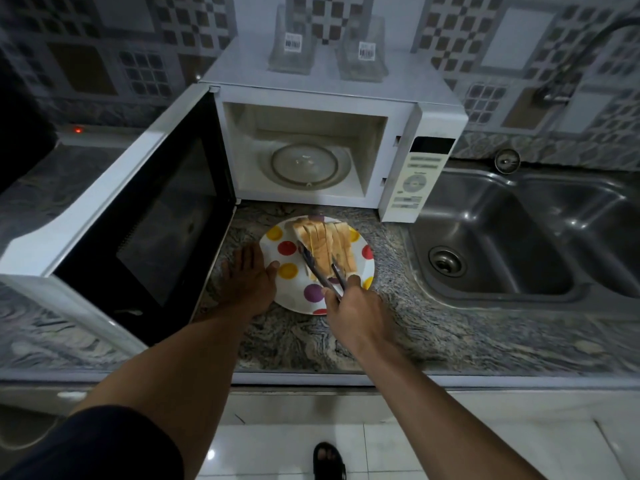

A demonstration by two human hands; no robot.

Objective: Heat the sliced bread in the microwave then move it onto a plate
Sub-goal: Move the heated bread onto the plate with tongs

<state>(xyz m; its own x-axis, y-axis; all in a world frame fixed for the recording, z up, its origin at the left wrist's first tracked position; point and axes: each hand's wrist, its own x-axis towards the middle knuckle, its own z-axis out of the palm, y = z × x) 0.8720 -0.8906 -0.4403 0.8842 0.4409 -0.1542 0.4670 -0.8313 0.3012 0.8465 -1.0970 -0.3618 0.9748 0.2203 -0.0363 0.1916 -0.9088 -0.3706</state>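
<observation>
The head view looks down on a mottled stone worktop (398, 323) with a white microwave (311, 98) at the back. Its door (138, 216) is swung wide to the left, and the door's lower edge runs just beside the left hand (247, 282). The cavity stands open with only the glass turntable (304, 166) inside. A plate (362, 268), white with red, yellow and purple dots, sits just in front of the opening, hemmed by the door on the left. On the right, a strip of bare stone lies between it and the steel sink (502, 237). More bare stone runs from the plate to the worktop's front edge, crossed by both forearms. The left hand lies flat and released on the stone, fingers straight, thumb touching the plate's rim. The right hand (353, 310) grips dark tongs (322, 271), whose arms straddle the bread (332, 247). The bread is on the plate, a fanned row of slices leaning together from the far rim toward the middle, pale tan with darker crusts. Two clear containers (292, 46) stand on top of the microwave.
</observation>
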